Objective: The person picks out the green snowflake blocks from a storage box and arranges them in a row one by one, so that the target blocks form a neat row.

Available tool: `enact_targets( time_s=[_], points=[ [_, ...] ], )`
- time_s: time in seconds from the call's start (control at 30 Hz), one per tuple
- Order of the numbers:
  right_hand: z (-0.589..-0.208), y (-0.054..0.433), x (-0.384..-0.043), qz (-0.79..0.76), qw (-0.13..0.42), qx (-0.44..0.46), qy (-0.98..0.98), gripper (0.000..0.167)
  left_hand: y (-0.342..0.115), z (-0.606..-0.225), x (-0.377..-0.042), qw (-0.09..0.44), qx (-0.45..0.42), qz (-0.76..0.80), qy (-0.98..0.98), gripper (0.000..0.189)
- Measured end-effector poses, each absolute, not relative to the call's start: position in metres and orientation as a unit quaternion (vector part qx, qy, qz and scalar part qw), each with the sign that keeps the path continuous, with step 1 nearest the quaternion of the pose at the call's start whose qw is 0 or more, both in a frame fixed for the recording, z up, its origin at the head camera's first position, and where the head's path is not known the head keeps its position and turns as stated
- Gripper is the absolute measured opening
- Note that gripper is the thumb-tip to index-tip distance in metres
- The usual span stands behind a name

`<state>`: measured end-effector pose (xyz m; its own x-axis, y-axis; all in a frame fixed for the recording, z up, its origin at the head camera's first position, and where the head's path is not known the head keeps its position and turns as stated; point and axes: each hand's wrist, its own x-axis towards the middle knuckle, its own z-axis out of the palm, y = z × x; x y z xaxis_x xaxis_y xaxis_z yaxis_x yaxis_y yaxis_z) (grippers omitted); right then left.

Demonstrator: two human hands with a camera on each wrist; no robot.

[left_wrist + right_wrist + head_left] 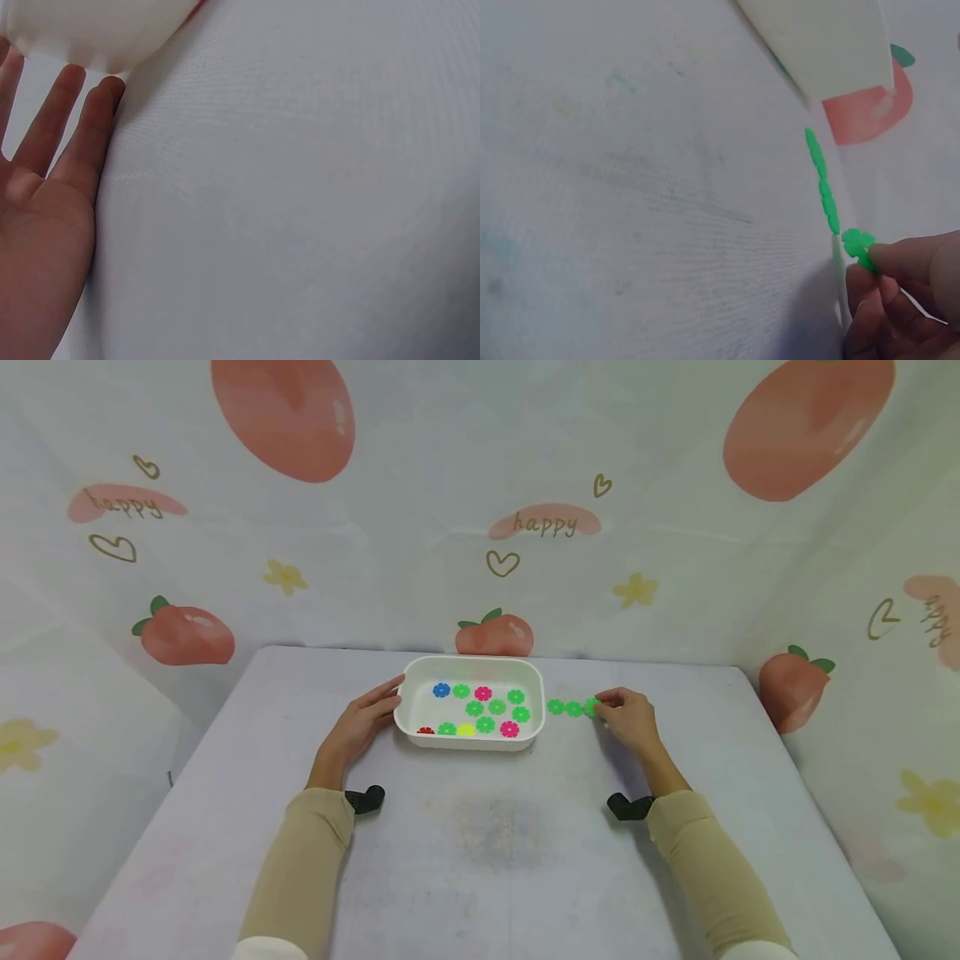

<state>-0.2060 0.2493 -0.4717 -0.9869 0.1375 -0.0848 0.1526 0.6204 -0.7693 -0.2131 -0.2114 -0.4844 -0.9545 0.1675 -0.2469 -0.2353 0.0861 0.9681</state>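
Note:
A white plastic tub (480,744) holds several flower-shaped discs, mostly green, with pink, blue, yellow and red ones among them. My left hand (363,723) lies against the tub's left end, fingers straight; the left wrist view shows its fingertips (72,71) right at the tub wall. Right of the tub, flat green flower discs (565,707) lie in a row on the table. At the row's right end my right hand (628,717) pinches another green flower disc (857,243) between thumb and fingers. In the right wrist view this disc is tilted up, close to the row's near end.
A pale cloth covers the table (495,885), with a grey smudge in front of the tub. Behind the table's back edge hangs a printed curtain (405,527) with fruit, hearts and flowers. Black camera mounts (365,799) sit on both wrists.

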Motion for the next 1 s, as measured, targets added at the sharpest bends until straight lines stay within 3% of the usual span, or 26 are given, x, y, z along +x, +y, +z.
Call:
enact_targets(
  time_s=[0.6,1.0],
  points=[
    [-0.474,0.246,-0.213,-0.331,-0.010,0.034,0.943,0.026,-0.212,-0.484,-0.214,0.147,-0.020,0.683,0.715,0.052],
    [-0.459,0.240,-0.211,-0.252,-0.003,0.018,0.968,0.057,-0.211,-0.485,-0.215,0.153,-0.033,0.686,0.710,0.053]
  ],
)
